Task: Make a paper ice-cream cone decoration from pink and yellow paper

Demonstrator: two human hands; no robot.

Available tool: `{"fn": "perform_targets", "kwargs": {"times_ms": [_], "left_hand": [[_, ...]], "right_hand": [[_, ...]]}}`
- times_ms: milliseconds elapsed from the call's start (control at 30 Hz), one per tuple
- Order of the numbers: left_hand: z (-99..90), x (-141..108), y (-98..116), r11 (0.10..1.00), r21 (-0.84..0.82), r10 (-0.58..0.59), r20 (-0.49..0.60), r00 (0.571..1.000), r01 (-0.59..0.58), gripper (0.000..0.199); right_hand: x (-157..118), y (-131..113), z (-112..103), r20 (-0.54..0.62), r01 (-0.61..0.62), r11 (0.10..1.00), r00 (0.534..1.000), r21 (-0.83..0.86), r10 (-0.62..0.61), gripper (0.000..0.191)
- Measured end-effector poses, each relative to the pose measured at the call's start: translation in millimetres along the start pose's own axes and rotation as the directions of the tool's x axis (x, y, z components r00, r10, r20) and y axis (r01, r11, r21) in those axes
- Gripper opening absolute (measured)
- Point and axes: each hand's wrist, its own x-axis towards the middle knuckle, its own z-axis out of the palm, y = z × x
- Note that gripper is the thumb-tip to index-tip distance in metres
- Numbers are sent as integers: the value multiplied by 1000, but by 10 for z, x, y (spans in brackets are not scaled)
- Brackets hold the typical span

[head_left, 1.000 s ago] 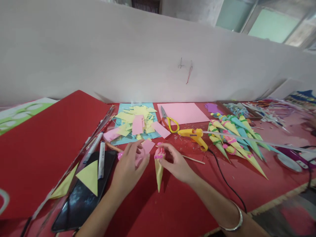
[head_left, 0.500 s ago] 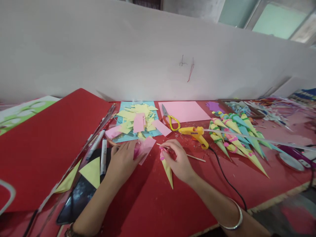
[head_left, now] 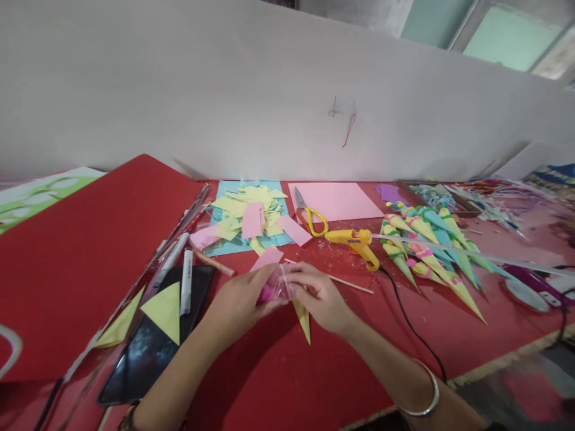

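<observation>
My left hand (head_left: 245, 297) is closed on a small clear plastic bag (head_left: 279, 284) with bright pink bits inside. The fingers of my right hand (head_left: 321, 297) pinch the bag's upper edge from the other side. Partly hidden beneath my right hand, a yellow paper cone (head_left: 302, 323) lies with its tip towards me; its wide end is covered. Behind my hands lie a thin wooden stick (head_left: 353, 284) and a pink paper piece (head_left: 268, 256).
A yellow glue gun (head_left: 354, 239) and yellow-handled scissors (head_left: 317, 220) lie ahead. Several decorated paper cones (head_left: 431, 239) are piled at right. Paper scraps (head_left: 242, 206) sit on a blue sheet. At left are a phone (head_left: 144, 359), a white marker (head_left: 186, 281) and a red board (head_left: 90, 257).
My left hand has lifted the plastic bag from the pink paper and brought it rightwards. My right hand has left the cone's decorated end and now grips the bag too.
</observation>
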Motion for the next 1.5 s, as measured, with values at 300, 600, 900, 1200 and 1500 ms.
{"fn": "perform_targets", "kwargs": {"times_ms": [300, 600, 900, 1200, 1500], "left_hand": [[-8, -9, 90, 999, 33, 4, 73, 997, -6, 40], [-10, -2, 131, 997, 36, 65, 85, 994, -68, 42], [-23, 2, 189, 995, 88, -58, 204, 977, 40, 51], [-16, 12, 215, 1000, 4, -22, 102, 995, 21, 38], [23, -23, 137, 999, 45, -26, 54, 998, 23, 50]], "right_hand": [[-15, -40, -15, 118, 25, 990, 993, -140, -8, 16], [5, -55, -24, 124, -33, 999, 992, -36, 37, 16], [-8, -69, -7, 162, 1, 996, 987, -91, 14, 14], [-11, -41, 38, 12, -132, 983, 991, 128, 132, 5], [57, 109, -27, -268, -170, 913, 922, 372, 281, 8]]}}
